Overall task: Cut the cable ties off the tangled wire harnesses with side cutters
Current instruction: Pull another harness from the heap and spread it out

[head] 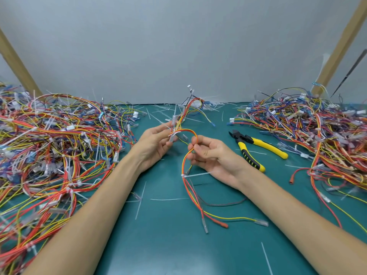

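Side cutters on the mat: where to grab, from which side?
Take the side cutters by the two yellow-black handles, from above, with the right hand, once it drops the wire harness. Handles splay toward the near right; the cutting head points far-left.

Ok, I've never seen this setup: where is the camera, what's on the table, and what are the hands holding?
There is one picture, from a camera worn on the person's head, looking down at two bare arms; there is no machine. The left hand and the right hand both pinch one bundle of red, orange and yellow wires, bent into an arch between them. A white cable tie binds it lower down. The yellow-handled cutters lie unheld on the green table, right of the right hand. The left pile and the right pile are more tangled wires. Loose white tie strips lie scattered about.
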`<move>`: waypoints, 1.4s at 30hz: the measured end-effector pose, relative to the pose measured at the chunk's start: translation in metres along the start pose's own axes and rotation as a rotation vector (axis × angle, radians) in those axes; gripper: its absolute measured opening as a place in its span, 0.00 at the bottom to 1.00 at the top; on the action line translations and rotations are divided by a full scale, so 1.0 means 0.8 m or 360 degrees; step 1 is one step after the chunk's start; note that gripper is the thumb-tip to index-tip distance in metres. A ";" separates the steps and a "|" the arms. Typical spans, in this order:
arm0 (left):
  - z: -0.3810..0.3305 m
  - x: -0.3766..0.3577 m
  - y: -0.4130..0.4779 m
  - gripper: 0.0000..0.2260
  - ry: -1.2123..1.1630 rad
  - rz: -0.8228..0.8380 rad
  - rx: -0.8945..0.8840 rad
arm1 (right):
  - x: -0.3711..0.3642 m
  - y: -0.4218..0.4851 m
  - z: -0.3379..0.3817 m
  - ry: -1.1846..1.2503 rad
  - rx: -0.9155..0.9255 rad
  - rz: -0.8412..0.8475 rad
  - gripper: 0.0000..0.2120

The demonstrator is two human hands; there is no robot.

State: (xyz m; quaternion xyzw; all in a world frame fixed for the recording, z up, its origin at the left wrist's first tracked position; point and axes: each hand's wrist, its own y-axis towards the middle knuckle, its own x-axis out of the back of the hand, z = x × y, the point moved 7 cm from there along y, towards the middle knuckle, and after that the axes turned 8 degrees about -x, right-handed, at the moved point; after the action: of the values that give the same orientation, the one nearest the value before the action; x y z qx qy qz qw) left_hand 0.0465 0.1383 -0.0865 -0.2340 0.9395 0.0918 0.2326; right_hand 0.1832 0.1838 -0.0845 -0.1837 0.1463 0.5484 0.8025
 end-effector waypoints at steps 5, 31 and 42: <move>-0.001 -0.003 -0.001 0.13 -0.0035 0.0055 -0.0031 | -0.013 -0.007 0.001 -0.0260 -0.0038 0.0149 0.05; 0.023 -0.046 -0.049 0.16 0.0450 0.1298 0.0451 | 0.048 0.009 0.019 0.0280 0.0075 -0.0454 0.10; 0.023 -0.059 -0.055 0.17 0.1152 0.1323 0.0521 | 0.043 0.003 0.024 0.0127 0.0209 -0.0310 0.23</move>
State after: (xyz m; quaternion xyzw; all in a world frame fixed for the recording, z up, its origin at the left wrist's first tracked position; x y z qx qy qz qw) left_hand 0.1121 0.1240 -0.0830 0.1774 0.9743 -0.0570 -0.1262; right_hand 0.1935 0.2217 -0.0829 -0.1660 0.1952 0.4492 0.8559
